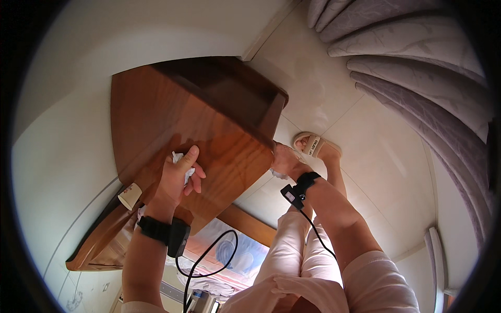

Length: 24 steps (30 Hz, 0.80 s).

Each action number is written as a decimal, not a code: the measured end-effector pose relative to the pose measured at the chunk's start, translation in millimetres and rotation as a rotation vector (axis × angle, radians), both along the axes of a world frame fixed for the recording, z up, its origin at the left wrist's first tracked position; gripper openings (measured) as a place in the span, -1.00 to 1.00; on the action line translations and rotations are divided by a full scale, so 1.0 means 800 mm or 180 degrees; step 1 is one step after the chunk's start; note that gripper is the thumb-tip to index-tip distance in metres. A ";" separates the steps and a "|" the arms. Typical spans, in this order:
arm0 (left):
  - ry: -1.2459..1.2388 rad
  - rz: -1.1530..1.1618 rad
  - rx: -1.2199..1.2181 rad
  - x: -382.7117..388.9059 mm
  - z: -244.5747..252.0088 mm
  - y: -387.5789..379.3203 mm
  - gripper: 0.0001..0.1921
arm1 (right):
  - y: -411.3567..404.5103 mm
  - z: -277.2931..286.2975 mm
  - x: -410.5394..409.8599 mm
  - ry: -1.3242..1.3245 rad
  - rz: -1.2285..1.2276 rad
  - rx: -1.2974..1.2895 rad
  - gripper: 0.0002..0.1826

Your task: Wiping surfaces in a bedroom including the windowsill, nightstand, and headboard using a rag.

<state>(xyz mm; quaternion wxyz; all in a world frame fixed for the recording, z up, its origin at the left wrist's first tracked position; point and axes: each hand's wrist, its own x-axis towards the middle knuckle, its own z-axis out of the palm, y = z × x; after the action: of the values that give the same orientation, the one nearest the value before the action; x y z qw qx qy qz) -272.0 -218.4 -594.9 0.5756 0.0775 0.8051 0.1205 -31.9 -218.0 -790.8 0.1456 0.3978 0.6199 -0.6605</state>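
Over the glossy top of a brown wooden cabinet (219,133), my left hand (183,172) holds a crumpled white tissue (189,175) between thumb and palm, its fingers partly curled. My right hand (289,159) is at the cabinet's near right corner, partly hidden behind it. White crumpled material (279,174) shows under that hand, seemingly held in it. A paper cup (130,196) lies or leans near the cabinet's left edge. Each wrist wears a black strap with a small device and a cable.
Below the cabinet top is an open dark recess (235,94). Grey patterned curtains (422,70) hang at the right over a tiled floor (364,156). A wooden headboard (105,248) and a bed with patterned bedding (231,248) are at the lower left. A cable loops beside my left wrist.
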 end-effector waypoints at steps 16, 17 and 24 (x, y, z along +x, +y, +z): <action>0.0071 0.0085 -0.0144 -0.003 0.003 -0.002 -0.46 | 0.068 0.024 0.008 0.1613 -0.2260 0.0683 -0.65; 0.0057 0.0129 -0.0129 -0.005 0.004 -0.006 -0.48 | 0.065 -0.011 0.008 0.1058 -0.2004 0.0485 -0.61; 0.0101 0.0117 -0.0111 0.009 0.000 0.005 -0.44 | 0.170 -0.099 -0.003 0.0002 -0.0975 0.1336 -0.61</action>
<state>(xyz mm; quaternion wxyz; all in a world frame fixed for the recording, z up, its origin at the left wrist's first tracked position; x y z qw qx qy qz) -264.5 -214.3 -595.0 0.5617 0.0546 0.8174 0.1159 -34.0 -82.2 -869.7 -0.0420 0.5083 0.6760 -0.5319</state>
